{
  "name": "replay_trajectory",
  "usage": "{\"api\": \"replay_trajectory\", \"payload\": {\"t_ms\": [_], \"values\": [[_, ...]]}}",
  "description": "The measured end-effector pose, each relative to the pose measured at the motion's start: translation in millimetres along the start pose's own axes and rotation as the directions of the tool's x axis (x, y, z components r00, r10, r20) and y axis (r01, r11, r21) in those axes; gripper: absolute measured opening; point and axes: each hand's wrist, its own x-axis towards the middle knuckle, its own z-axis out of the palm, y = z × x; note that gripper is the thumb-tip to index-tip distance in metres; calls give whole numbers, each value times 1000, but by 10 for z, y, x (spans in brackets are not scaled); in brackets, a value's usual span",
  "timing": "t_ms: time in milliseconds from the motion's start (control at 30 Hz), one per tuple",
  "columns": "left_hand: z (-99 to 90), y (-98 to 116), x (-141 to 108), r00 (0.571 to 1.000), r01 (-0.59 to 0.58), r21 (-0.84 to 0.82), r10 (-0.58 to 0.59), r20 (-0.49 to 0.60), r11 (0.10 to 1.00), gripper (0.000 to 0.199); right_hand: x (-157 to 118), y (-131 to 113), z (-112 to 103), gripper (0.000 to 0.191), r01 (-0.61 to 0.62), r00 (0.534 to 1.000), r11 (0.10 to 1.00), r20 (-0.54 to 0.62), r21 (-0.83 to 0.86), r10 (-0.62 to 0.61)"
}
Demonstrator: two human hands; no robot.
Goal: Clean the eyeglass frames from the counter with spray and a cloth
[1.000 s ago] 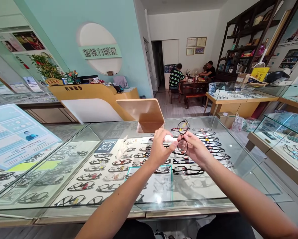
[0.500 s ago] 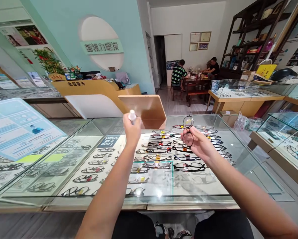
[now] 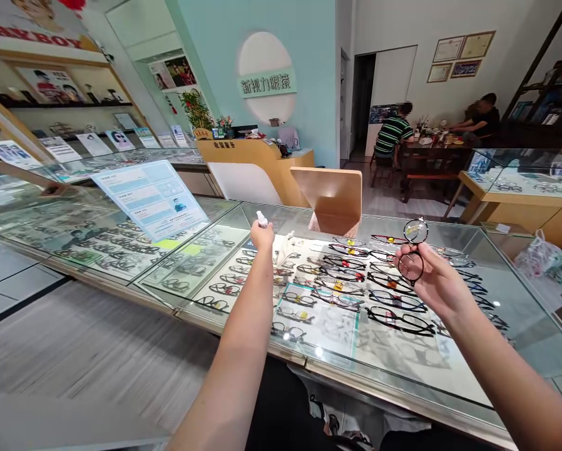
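My left hand [image 3: 262, 236] is closed around a small bottle [image 3: 261, 218] with a white top, held above the glass showcase [image 3: 304, 369]. To the right, my right hand [image 3: 434, 275] grips a pair of round dark-rimmed glasses [image 3: 411, 265] by the middle, one lens above the other. Beneath both hands, rows of eyeglass frames [image 3: 400, 320] with small coloured tags lie inside the showcase. A pale crumpled cloth [image 3: 285, 247] is just right of my left hand.
A wooden-framed mirror or board [image 3: 330, 197] stands on the showcase beyond my hands. A blue-and-white sign [image 3: 152, 197] rests on the glass at left. Farther back are a wooden counter [image 3: 281, 178] and two people at a table [image 3: 431, 150].
The view has turned left, so the showcase and sign appear farther right. My left hand has moved left of the wooden board, still with the bottle; my right hand still grips the glasses.
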Motion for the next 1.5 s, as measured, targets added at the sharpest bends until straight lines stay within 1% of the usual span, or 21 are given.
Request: {"api": "replay_trajectory", "payload": {"t_ms": [100, 233, 433, 500, 600, 633, 667, 700, 733, 767, 800, 867, 933, 1000, 1100, 1200, 1300, 1400, 1500], "values": [[36, -15, 10, 1000, 20, 22, -20, 8, 1000, 40, -3, 8, 0, 22, 8, 1000, 1000, 6, -14, -8], [61, -22, -2, 999, 45, 31, -45, 18, 999, 43, -3, 27, 12, 22, -2, 1000, 1000, 13, 8, 2], [33, 9, -45, 997, 80, 39, -81, 18, 996, 42, -19, 29, 47, 27, -31, 999, 999, 15, 26, 31], [9, 66, -100, 995, 96, 46, -94, -31, 994, 46, -21, 26, 56, 27, -31, 999, 999, 17, 29, 30], [-51, 210, -227, 980, 100, 59, -88, -179, 993, 72, -18, 25, 59, 27, -30, 1000, 999, 10, 33, 30], [-80, 269, -273, 972, 79, 63, -63, -226, 995, 80, -17, 26, 57, 27, -32, 999, 999, 7, 34, 32], [-112, 329, -317, 966, 42, 70, -22, -259, 997, 82, -16, 28, 55, 27, -35, 999, 999, 5, 34, 35], [-145, 387, -357, 960, -9, 79, 31, -277, 997, 80, -15, 30, 53, 28, -38, 999, 999, 3, 35, 38], [-177, 440, -391, 957, -70, 91, 92, -275, 993, 74, -15, 33, 51, 28, -42, 999, 999, 4, 36, 41], [-204, 485, -418, 955, -135, 103, 157, -251, 985, 65, -15, 34, 50, 29, -44, 999, 998, 7, 37, 43], [-224, 521, -437, 954, -201, 115, 221, -204, 973, 56, -15, 36, 49, 29, -44, 999, 998, 11, 40, 44], [-232, 555, -456, 943, -319, 135, 328, -53, 938, 38, -15, 37, 48, 29, -43, 999, 998, 13, 43, 43], [-198, 544, -455, 920, -388, 161, 371, 127, 908, 25, -14, 36, 46, 31, -45, 999, 998, 6, 39, 45], [-137, 499, -441, 902, -395, 215, 331, 278, 893, 21, -11, 36, 44, 31, -48, 999, 998, -4, 31, 49], [-44, 416, -408, 889, -330, 326, 176, 423, 886, 32, -8, 41, 41, 30, -48, 999, 999, -4, 24, 48], [10, 363, -371, 880, -254, 403, 37, 473, 879, 37, -8, 50, 41, 31, -50, 999, 999, -4, 21, 50], [22, 346, -339, 890, -179, 424, -37, 454, 888, 40, -8, 55, 38, 33, -51, 999, 998, -12, 24, 52], [1, 351, -314, 905, -113, 372, -59, 421, 921, 40, -8, 56, 36, 32, -49, 999, 998, -6, 28, 49], [-32, 381, -296, 923, -72, 235, -25, 385, 969, 41, -6, 57, 40, 29, -39, 999, 998, 16, 44, 38]]}}
